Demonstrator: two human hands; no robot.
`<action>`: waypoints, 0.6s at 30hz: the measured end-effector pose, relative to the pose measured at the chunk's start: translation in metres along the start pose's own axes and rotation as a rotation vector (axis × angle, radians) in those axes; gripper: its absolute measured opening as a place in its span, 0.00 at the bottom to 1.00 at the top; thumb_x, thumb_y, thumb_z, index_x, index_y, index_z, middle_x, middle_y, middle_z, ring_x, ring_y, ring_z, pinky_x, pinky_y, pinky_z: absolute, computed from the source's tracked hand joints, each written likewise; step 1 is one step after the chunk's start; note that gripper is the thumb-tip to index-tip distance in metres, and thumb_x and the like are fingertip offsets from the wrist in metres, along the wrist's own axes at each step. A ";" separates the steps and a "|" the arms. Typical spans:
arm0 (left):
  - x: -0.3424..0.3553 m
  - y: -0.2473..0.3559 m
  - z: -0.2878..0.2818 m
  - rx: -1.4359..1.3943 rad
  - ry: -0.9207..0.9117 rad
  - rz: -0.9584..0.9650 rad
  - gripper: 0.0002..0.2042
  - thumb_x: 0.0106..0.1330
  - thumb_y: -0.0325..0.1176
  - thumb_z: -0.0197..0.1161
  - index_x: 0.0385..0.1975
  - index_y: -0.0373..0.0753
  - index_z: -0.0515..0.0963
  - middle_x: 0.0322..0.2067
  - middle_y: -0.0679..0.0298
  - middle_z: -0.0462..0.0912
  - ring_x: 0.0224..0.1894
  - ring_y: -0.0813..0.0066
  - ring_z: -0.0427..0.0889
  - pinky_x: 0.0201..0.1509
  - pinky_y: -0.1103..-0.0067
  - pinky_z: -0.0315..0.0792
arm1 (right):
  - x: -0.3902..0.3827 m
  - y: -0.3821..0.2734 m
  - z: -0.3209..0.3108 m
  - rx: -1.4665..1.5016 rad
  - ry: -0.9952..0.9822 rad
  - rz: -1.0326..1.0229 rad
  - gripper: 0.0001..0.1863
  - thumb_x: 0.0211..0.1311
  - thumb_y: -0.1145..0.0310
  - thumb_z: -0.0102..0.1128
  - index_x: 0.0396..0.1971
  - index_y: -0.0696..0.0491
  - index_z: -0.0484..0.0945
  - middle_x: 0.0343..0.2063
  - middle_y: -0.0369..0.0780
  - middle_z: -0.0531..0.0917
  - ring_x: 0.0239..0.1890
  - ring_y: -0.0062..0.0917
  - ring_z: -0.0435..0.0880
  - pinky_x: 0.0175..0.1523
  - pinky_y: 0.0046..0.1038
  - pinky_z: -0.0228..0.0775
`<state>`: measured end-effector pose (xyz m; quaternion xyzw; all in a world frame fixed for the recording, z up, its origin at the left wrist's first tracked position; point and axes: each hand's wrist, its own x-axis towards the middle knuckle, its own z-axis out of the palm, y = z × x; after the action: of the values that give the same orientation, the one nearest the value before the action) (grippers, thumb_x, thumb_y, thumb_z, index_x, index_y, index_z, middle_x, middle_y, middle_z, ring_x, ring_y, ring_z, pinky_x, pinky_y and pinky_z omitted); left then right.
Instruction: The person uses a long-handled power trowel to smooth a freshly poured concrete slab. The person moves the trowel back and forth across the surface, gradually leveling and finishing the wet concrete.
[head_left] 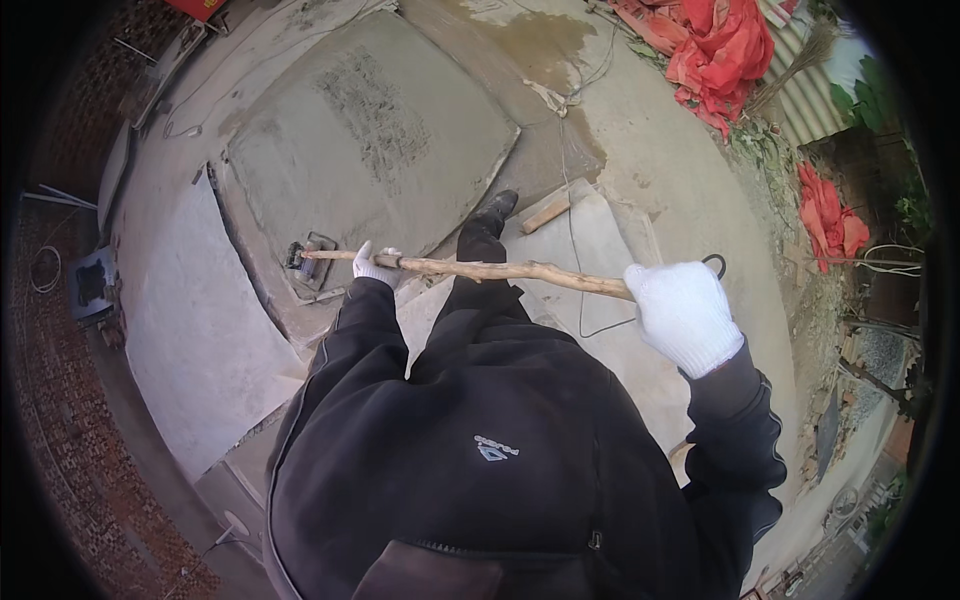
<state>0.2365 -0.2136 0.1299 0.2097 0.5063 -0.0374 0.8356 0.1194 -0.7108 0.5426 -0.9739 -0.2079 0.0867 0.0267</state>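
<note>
A long, crooked wooden pole (480,268) runs sideways in front of my body. My left hand (376,263), in a white glove, grips it near its left end. My right hand (678,315), also gloved in white, is closed around the right end, where a small black loop shows behind the glove. At the pole's left end a small motorized tool on a metal plate (318,276) rests at the near left corner of a square patch of wet grey concrete (440,150). The patch has a rough darker streak in its middle.
A pale sheet (200,330) lies left, beside a brick wall (70,420). A wood block (545,214) lies by my boot (495,208) on another pale sheet. A thin cable crosses the ground. Red plastic sheeting (720,50), a straw broom and debris line the right edge.
</note>
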 end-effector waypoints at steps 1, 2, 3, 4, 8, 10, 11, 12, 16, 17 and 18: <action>0.020 0.006 0.009 -0.010 0.033 0.022 0.19 0.72 0.47 0.61 0.40 0.36 0.67 0.29 0.56 0.75 0.33 0.56 0.78 0.42 0.61 0.78 | 0.016 0.015 -0.004 -0.013 0.001 0.000 0.03 0.61 0.71 0.60 0.29 0.52 0.79 0.17 0.45 0.80 0.22 0.41 0.85 0.30 0.42 0.76; 0.039 0.011 0.020 -0.011 0.072 0.043 0.18 0.72 0.47 0.62 0.40 0.37 0.67 0.29 0.56 0.76 0.32 0.57 0.78 0.40 0.63 0.79 | 0.033 0.031 -0.007 -0.025 -0.027 -0.003 0.03 0.61 0.71 0.60 0.29 0.52 0.79 0.17 0.45 0.80 0.23 0.42 0.85 0.30 0.42 0.76; 0.048 0.014 0.035 -0.071 0.103 0.030 0.18 0.71 0.45 0.63 0.41 0.37 0.67 0.28 0.58 0.77 0.28 0.60 0.79 0.32 0.68 0.79 | 0.054 0.046 -0.012 -0.044 -0.051 -0.007 0.03 0.61 0.71 0.59 0.29 0.52 0.79 0.17 0.45 0.80 0.23 0.42 0.85 0.30 0.43 0.76; 0.058 0.019 0.053 -0.085 0.273 0.063 0.16 0.72 0.44 0.63 0.38 0.42 0.66 0.22 0.63 0.72 0.21 0.66 0.74 0.25 0.70 0.74 | 0.076 0.062 -0.012 -0.063 -0.075 -0.012 0.03 0.61 0.71 0.59 0.29 0.52 0.79 0.17 0.44 0.80 0.23 0.42 0.85 0.30 0.43 0.75; 0.137 0.019 0.089 -0.100 0.301 -0.074 0.15 0.78 0.42 0.59 0.29 0.49 0.61 0.14 0.72 0.61 0.14 0.74 0.64 0.19 0.73 0.65 | 0.161 0.166 0.008 0.001 -0.184 0.040 0.04 0.53 0.70 0.65 0.27 0.50 0.79 0.18 0.46 0.81 0.25 0.45 0.86 0.32 0.47 0.76; 0.135 -0.019 0.112 -0.096 0.431 -0.067 0.18 0.80 0.45 0.56 0.26 0.49 0.60 0.13 0.72 0.59 0.13 0.74 0.62 0.18 0.73 0.62 | 0.193 0.220 0.044 0.068 -0.248 0.194 0.04 0.48 0.71 0.67 0.25 0.51 0.81 0.18 0.48 0.82 0.27 0.49 0.85 0.35 0.48 0.77; 0.141 -0.027 0.122 -0.098 0.480 -0.047 0.19 0.81 0.46 0.54 0.26 0.49 0.59 0.13 0.72 0.59 0.13 0.73 0.61 0.18 0.73 0.62 | 0.204 0.248 0.053 0.086 -0.320 0.195 0.05 0.48 0.71 0.67 0.26 0.51 0.82 0.20 0.49 0.83 0.28 0.50 0.86 0.36 0.49 0.78; 0.139 -0.046 0.127 -0.136 0.461 -0.063 0.19 0.81 0.49 0.51 0.27 0.48 0.60 0.11 0.70 0.57 0.13 0.70 0.58 0.19 0.71 0.63 | 0.206 0.269 0.058 0.100 -0.391 0.222 0.05 0.47 0.71 0.67 0.27 0.51 0.83 0.21 0.50 0.84 0.30 0.50 0.87 0.37 0.49 0.79; 0.115 -0.103 0.169 -0.105 0.488 -0.208 0.19 0.79 0.47 0.55 0.25 0.48 0.63 0.14 0.69 0.59 0.15 0.70 0.62 0.23 0.69 0.64 | 0.186 0.341 0.075 0.178 -0.562 0.405 0.08 0.44 0.69 0.70 0.29 0.50 0.85 0.24 0.51 0.85 0.30 0.51 0.87 0.38 0.47 0.81; 0.111 -0.113 0.179 -0.181 0.395 -0.255 0.19 0.79 0.46 0.56 0.24 0.48 0.63 0.14 0.68 0.59 0.15 0.69 0.62 0.23 0.69 0.63 | 0.184 0.351 0.071 0.151 -0.570 0.441 0.08 0.44 0.68 0.71 0.28 0.50 0.85 0.24 0.50 0.86 0.30 0.51 0.87 0.38 0.47 0.81; 0.105 -0.123 0.202 -0.170 0.435 -0.254 0.19 0.79 0.46 0.56 0.24 0.48 0.63 0.14 0.69 0.59 0.15 0.69 0.62 0.24 0.69 0.63 | 0.184 0.363 0.066 0.123 -0.574 0.467 0.08 0.44 0.68 0.72 0.27 0.50 0.86 0.24 0.50 0.86 0.30 0.51 0.87 0.38 0.47 0.81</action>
<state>0.4217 -0.3879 0.0821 0.0766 0.6977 -0.0532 0.7103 0.4182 -0.9652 0.4162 -0.9278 0.0266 0.3721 0.0052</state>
